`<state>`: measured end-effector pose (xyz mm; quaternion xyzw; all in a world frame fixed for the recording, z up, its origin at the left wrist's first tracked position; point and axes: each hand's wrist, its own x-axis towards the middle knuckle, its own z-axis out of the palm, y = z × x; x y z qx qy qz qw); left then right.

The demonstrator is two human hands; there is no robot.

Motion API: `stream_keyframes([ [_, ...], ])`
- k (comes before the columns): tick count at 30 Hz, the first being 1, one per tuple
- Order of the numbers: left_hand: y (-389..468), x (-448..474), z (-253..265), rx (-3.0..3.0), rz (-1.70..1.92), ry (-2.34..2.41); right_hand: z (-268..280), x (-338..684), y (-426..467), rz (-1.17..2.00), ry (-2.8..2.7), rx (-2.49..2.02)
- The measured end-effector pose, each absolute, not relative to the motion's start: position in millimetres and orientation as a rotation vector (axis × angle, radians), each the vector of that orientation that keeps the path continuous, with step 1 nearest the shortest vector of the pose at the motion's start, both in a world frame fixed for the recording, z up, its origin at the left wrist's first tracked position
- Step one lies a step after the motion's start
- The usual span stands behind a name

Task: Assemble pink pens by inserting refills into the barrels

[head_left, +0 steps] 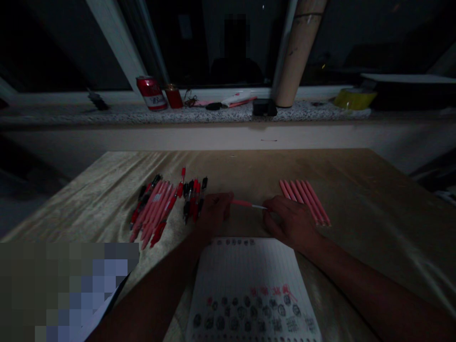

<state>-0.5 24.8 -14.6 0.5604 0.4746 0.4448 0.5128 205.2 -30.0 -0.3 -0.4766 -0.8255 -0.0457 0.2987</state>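
Observation:
A pink pen (242,203) with a pale section toward its right end spans the gap between my hands above the table. My left hand (215,210) pinches its pink end. At the pale end, the fingers of my right hand (290,219) are closed around the tip; what exactly they cover is hidden. Just below the hands lies a spiral notebook (245,266) with lined paper, dark scribbled circles and red marks. Beside my right hand, several pink pens (309,199) form a neat slanted row. Red and black pens (194,197) lie just left of my left hand.
Farther left is a pile of pink pens (156,206) mixed with red and black ones on the table (374,247). Along the stone windowsill (221,115) stand a red can (151,94), a smaller red container (174,96), a cardboard tube (299,57) and yellow tape (354,99).

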Motion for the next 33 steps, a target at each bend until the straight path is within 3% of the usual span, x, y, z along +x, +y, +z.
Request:
stream_keyframes([
  [10,26.6,-2.3,-12.5,1.081,1.224,0.954,0.3,205.7,-31.3,-0.139,-2.141,-1.311],
  [26,31.8,-8.3,-19.1,1.158,1.347,1.046,-1.4,205.7,-31.1,-0.148,-2.065,-1.395],
  [33,27.2,-5.4,-9.9,1.779,1.172,1.375,-1.4,205.8,-30.8,-0.144,-2.078,-1.455],
])
